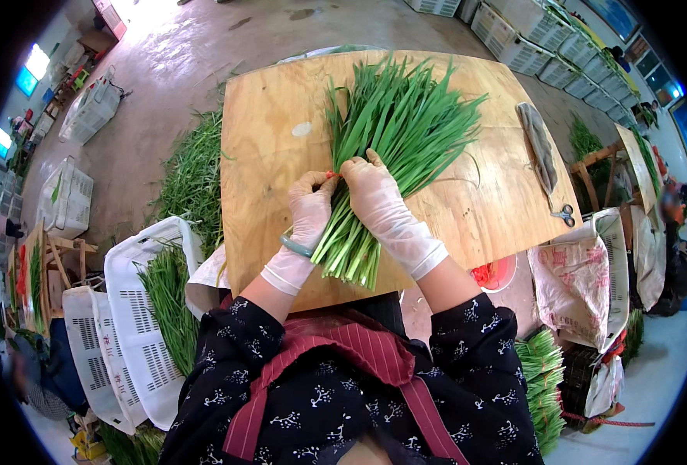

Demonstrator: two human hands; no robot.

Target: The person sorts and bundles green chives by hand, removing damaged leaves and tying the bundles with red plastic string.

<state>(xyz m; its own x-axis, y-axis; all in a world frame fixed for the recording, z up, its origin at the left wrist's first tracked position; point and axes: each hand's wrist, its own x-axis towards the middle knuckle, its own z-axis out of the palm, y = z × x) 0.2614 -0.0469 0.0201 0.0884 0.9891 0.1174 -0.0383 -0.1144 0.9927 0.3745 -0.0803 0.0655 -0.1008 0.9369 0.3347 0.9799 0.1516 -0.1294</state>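
Note:
A thick bundle of garlic chives (pixel 405 116) lies on the wooden tabletop (pixel 270 155), its green leaves fanned away from me and its pale cut ends toward me. My right hand (pixel 374 194), in a whitish glove, is closed over the top of the stems. At the bundle's left side my left hand (pixel 311 209), gloved too, pinches a small red tie (pixel 330 174) against the stems. How far the tie goes round the bundle is hidden.
Scissors (pixel 564 215) and a grey cloth roll (pixel 537 147) lie at the table's right edge. Below it stands a bowl of red ties (pixel 492 275). White crates (pixel 146 325) flank me at left; loose greens (pixel 192 174) cover the floor beside the table. Finished bundles (pixel 541 380) sit lower right.

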